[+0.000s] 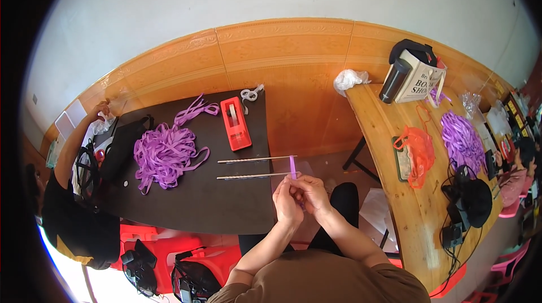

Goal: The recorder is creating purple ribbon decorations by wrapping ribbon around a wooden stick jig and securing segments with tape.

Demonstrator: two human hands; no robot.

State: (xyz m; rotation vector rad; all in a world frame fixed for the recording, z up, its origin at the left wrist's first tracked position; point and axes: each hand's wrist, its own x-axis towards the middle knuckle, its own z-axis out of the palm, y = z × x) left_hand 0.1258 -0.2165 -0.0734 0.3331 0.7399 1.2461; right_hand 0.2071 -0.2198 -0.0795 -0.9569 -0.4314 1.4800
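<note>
Close together in front of my body, my left hand [287, 203] and my right hand [313, 195] are both closed, fingertips pinched on a purple ribbon [292, 166]. The ribbon runs from my fingers across the right-hand ends of two thin sticks. One stick [254, 159] lies farther from me, the other stick [254, 176] nearer, roughly parallel. Their left parts are over the dark table [226, 207], and their right ends reach past its edge. My fingers hide how the ribbon is fastened. A large heap of purple ribbon [164, 156] lies on the table to the left.
A red tape dispenser [235, 124] and white tape rolls [249, 95] are near the dark table's far right corner. On the wooden table [372, 117] at right sit a tote bag [415, 77], a black tumbler [395, 80], an orange plastic bag [415, 156] and more ribbon [463, 142]. Another person [73, 213] is at left.
</note>
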